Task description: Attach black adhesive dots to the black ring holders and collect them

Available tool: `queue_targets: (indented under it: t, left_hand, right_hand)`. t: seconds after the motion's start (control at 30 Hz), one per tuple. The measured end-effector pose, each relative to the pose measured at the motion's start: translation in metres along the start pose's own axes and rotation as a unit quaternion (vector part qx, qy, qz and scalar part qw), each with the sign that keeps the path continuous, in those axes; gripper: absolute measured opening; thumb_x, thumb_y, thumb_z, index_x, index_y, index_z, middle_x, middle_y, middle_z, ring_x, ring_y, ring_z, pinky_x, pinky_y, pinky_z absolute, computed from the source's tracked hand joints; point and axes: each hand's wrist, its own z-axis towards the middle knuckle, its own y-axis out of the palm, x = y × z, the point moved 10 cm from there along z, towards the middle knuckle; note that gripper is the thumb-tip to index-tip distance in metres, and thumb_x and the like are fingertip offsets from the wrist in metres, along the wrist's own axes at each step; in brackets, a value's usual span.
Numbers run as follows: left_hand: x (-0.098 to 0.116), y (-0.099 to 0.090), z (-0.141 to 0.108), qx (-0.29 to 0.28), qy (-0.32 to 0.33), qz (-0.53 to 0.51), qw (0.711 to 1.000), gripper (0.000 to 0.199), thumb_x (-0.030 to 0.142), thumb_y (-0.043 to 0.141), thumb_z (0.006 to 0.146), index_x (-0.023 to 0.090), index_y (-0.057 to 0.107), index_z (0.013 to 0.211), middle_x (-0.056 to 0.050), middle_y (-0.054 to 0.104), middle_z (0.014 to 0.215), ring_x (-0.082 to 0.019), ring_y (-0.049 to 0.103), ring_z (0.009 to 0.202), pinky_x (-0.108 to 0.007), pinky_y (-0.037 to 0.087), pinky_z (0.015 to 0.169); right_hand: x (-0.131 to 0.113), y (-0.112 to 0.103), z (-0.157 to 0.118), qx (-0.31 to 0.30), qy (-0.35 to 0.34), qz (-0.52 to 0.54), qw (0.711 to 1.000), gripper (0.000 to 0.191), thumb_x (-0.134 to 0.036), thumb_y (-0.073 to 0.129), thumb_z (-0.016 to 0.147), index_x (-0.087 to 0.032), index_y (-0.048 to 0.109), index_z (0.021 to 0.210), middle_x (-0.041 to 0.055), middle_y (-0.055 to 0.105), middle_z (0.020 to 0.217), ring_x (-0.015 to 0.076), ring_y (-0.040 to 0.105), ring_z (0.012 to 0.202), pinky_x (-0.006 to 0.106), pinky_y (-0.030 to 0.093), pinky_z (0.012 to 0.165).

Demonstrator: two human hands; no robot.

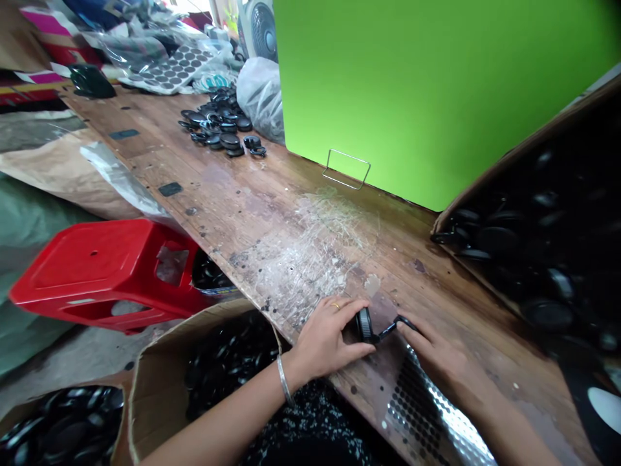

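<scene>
At the table's near edge my left hand (330,333) grips a round black part (364,325) with ribbed sides, thumb and fingers on either side of it. A thin black arm runs from this part to a small black ring (404,321), which the fingers of my right hand (431,349) hold. Beneath and beside my right forearm lies a sheet of small black dots (417,404) with a shiny silver strip along it. A silver bangle circles my left wrist.
A green board (427,90) stands behind the wooden table (233,207). Black parts (228,126) are piled at the back. Boxes of black parts stand at the right (504,259) and below (160,388). A red stool (101,265) is at the left.
</scene>
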Motion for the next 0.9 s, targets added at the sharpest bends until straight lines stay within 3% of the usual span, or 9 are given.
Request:
queue_targets:
  t: [0.2, 0.33, 0.47, 0.53, 0.6, 0.67, 0.77, 0.83, 0.9]
  left_hand:
    - [0.003, 0.0, 0.001, -0.004, 0.006, -0.006, 1.0, 0.068, 0.046, 0.077, 0.073, 0.029, 0.049, 0.133, -0.005, 0.06, 0.128, -0.024, 0.053, 0.117, -0.044, 0.037, 0.106]
    - [0.004, 0.001, 0.0, -0.009, 0.009, 0.001, 1.0, 0.07, 0.046, 0.078, 0.071, 0.029, 0.05, 0.133, -0.006, 0.06, 0.128, -0.025, 0.054, 0.117, -0.046, 0.037, 0.106]
    - [0.004, -0.001, -0.001, -0.008, 0.01, -0.002, 1.0, 0.07, 0.044, 0.079, 0.07, 0.029, 0.05, 0.132, -0.005, 0.061, 0.128, -0.026, 0.053, 0.118, -0.046, 0.037, 0.106]
    - [0.004, -0.002, -0.001, -0.007, 0.012, -0.013, 1.0, 0.068, 0.044, 0.078, 0.071, 0.028, 0.05, 0.131, -0.006, 0.062, 0.126, -0.025, 0.053, 0.118, -0.046, 0.038, 0.106]
    - [0.004, -0.002, -0.001, -0.009, 0.014, -0.022, 1.0, 0.065, 0.045, 0.078, 0.072, 0.028, 0.051, 0.129, -0.006, 0.063, 0.123, -0.026, 0.054, 0.118, -0.046, 0.038, 0.106]
    - [0.002, -0.001, -0.001, -0.011, 0.008, -0.023, 1.0, 0.064, 0.044, 0.078, 0.071, 0.026, 0.052, 0.126, -0.006, 0.064, 0.12, -0.027, 0.055, 0.117, -0.047, 0.039, 0.105]
    - [-0.004, 0.0, -0.003, -0.01, -0.013, -0.013, 1.0, 0.065, 0.04, 0.08, 0.067, 0.023, 0.051, 0.122, -0.009, 0.062, 0.121, -0.028, 0.055, 0.117, -0.049, 0.039, 0.105]
    - [-0.004, 0.0, -0.006, -0.015, -0.012, -0.003, 1.0, 0.065, 0.037, 0.08, 0.066, 0.021, 0.05, 0.122, -0.011, 0.061, 0.123, -0.029, 0.05, 0.125, -0.051, 0.034, 0.11]
    - [-0.003, -0.001, -0.012, -0.024, -0.007, 0.018, 1.0, 0.065, 0.034, 0.077, 0.07, 0.021, 0.047, 0.126, -0.01, 0.063, 0.123, -0.03, 0.04, 0.136, -0.053, 0.025, 0.116]
  right_hand:
    - [-0.001, 0.001, -0.007, 0.016, 0.02, -0.003, 1.0, 0.051, -0.014, 0.033, 0.095, -0.033, 0.043, 0.141, 0.0023, 0.047, 0.147, 0.0166, 0.059, 0.12, 0.028, 0.054, 0.091]
    - [-0.002, -0.004, -0.004, 0.018, 0.052, -0.003, 0.998, 0.045, -0.018, 0.034, 0.096, -0.032, 0.05, 0.135, 0.0044, 0.054, 0.139, 0.0188, 0.065, 0.11, 0.029, 0.056, 0.084]
    - [-0.005, -0.011, 0.001, 0.02, 0.069, 0.093, 0.993, 0.03, -0.028, 0.045, 0.096, -0.029, 0.058, 0.123, 0.0073, 0.06, 0.128, 0.02, 0.065, 0.106, 0.03, 0.055, 0.084]
    - [0.007, -0.017, 0.001, 0.06, 0.126, 0.199, 0.97, 0.032, -0.036, 0.048, 0.095, -0.029, 0.053, 0.127, 0.0083, 0.063, 0.122, 0.0198, 0.064, 0.106, 0.032, 0.054, 0.088]
    - [0.027, -0.016, -0.003, 0.108, 0.217, 0.311, 0.919, 0.043, -0.048, 0.043, 0.096, -0.026, 0.044, 0.133, 0.0104, 0.065, 0.115, 0.0205, 0.065, 0.101, 0.035, 0.055, 0.085]
    - [0.04, -0.006, -0.002, 0.116, 0.287, 0.405, 0.861, 0.051, -0.057, 0.033, 0.096, -0.022, 0.044, 0.132, 0.0115, 0.066, 0.108, 0.0209, 0.066, 0.092, 0.035, 0.056, 0.077]
    - [0.03, 0.014, 0.016, 0.014, 0.318, 0.457, 0.831, 0.053, -0.064, 0.032, 0.093, -0.021, 0.054, 0.115, 0.0051, 0.065, 0.085, 0.0176, 0.062, 0.07, 0.032, 0.053, 0.065]
    - [0.008, 0.019, 0.032, -0.075, 0.299, 0.443, 0.842, 0.046, -0.063, 0.038, 0.093, -0.022, 0.055, 0.105, -0.0007, 0.058, 0.073, 0.0144, 0.055, 0.061, 0.028, 0.048, 0.059]
    - [-0.024, 0.018, 0.048, -0.154, 0.248, 0.411, 0.864, 0.036, -0.057, 0.045, 0.092, -0.022, 0.054, 0.097, -0.002, 0.056, 0.073, 0.0135, 0.054, 0.064, 0.025, 0.044, 0.059]
